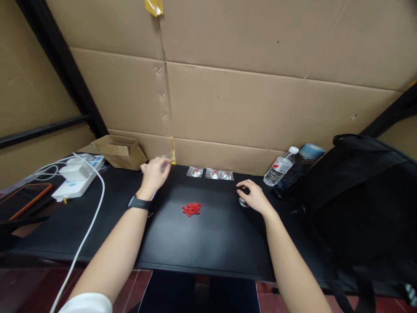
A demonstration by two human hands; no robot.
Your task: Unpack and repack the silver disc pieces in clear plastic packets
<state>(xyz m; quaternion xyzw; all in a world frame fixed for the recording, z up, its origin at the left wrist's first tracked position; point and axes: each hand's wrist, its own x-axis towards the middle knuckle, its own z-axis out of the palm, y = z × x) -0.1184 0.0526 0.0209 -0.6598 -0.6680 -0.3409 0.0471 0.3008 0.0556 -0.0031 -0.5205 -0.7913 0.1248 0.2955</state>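
We see our left hand (156,174), blurred, near the cardboard box (122,151). Our right hand (256,198) curls by a small clear disc (243,202); we cannot tell whether they touch. Between our hands, red strings (192,209) lie heaped on the black table (202,243), with small clear packets (196,172) farther back.

The tabletop (208,243) looks smooth, softly glossy; the wall (260,100), matt cardboard; the packets (195,172), shiny plastic.

Open tabletop (208,243) surrounds red cords (192,209); a probable backpack (365,208) blocks the right.
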